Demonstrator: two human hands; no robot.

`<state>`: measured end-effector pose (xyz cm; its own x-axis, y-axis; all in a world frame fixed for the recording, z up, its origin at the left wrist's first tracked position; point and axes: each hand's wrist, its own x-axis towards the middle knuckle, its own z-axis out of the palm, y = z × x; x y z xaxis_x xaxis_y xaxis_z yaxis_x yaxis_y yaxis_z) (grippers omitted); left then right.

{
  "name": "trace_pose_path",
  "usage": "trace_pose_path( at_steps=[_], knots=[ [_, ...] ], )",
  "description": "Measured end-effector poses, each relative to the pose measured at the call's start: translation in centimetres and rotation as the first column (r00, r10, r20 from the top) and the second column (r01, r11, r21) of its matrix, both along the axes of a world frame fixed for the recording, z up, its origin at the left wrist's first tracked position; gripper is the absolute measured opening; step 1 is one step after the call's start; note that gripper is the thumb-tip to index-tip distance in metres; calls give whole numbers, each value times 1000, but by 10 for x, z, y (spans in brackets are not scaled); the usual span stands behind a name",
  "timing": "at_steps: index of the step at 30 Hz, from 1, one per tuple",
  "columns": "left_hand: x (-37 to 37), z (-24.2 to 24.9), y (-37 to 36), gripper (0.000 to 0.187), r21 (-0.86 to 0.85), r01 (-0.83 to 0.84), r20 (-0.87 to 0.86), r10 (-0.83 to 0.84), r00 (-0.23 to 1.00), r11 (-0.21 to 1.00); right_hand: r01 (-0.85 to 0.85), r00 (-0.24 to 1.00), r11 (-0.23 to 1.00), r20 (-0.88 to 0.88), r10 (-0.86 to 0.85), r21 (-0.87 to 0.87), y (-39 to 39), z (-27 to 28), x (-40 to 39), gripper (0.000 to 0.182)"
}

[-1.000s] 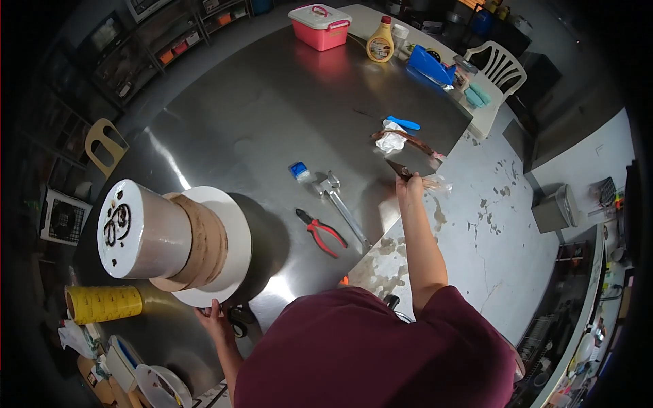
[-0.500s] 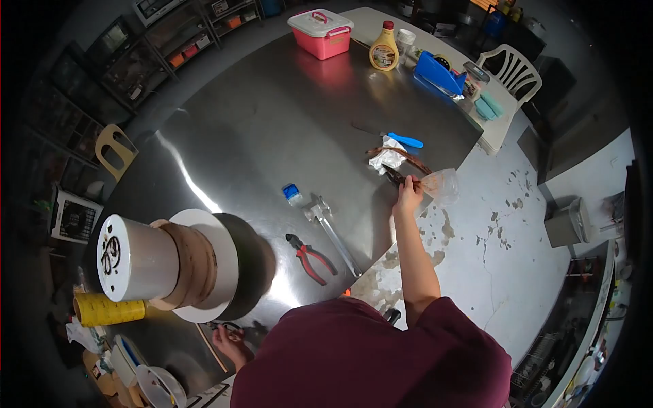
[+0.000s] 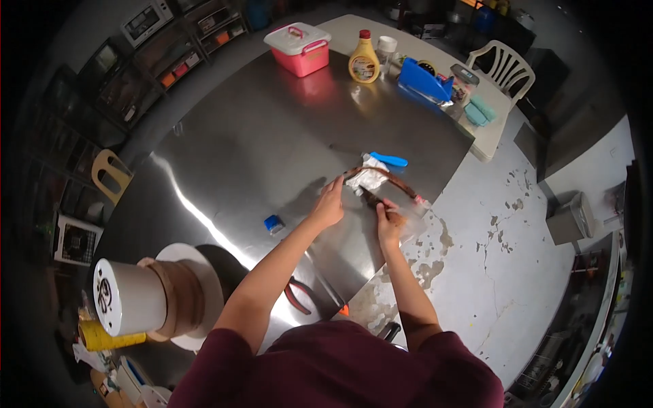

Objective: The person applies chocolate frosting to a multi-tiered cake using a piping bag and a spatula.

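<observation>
My left hand (image 3: 330, 204) reaches over the metal table, its fingers pinched at the near end of a curved brown strip (image 3: 391, 178). My right hand (image 3: 390, 224) is closed around a dark brown tool (image 3: 371, 198) whose exact kind I cannot make out. The tool's dark tip points at a crumpled white tissue (image 3: 371, 178), which lies under the strip. Clear plastic (image 3: 416, 223) shows beside my right hand, blurred. Just beyond the tissue lies a blue-handled tool (image 3: 389, 160) with a thin dark blade. Red-handled pliers (image 3: 296, 299) are partly hidden by my left forearm.
A white cylinder with brown tape rolls (image 3: 129, 299) stands at left, near a yellow roll (image 3: 112, 336). A blue-topped small item (image 3: 274, 224) and a metal bar (image 3: 328, 280) lie mid-table. A pink box (image 3: 299, 58) and a yellow bottle (image 3: 364, 64) stand at the far edge.
My left hand has moved from beside the white cylinder to the brown strip, leaving a dark looped item behind. My right hand keeps the dark brown tool. The view has shifted slightly.
</observation>
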<state>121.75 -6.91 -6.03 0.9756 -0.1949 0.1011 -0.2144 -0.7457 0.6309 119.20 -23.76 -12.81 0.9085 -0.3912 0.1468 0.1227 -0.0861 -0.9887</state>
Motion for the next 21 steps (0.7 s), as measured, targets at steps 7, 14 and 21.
trace_pose_path(
  at_steps=[7,14,21],
  knots=[
    [27,-19,-39,60,213,150,-131,-124,984,965,85,981,951,190,-28,-298,-1,2,-2,17],
    [21,-30,-41,57,309,127,-52,-116,992,943,-8,990,929,127,59,-371,-3,12,-4,14],
    [32,-17,-30,63,199,165,-237,-116,965,966,-363,881,645,-22,473,-672,-66,64,37,32]
  ],
)
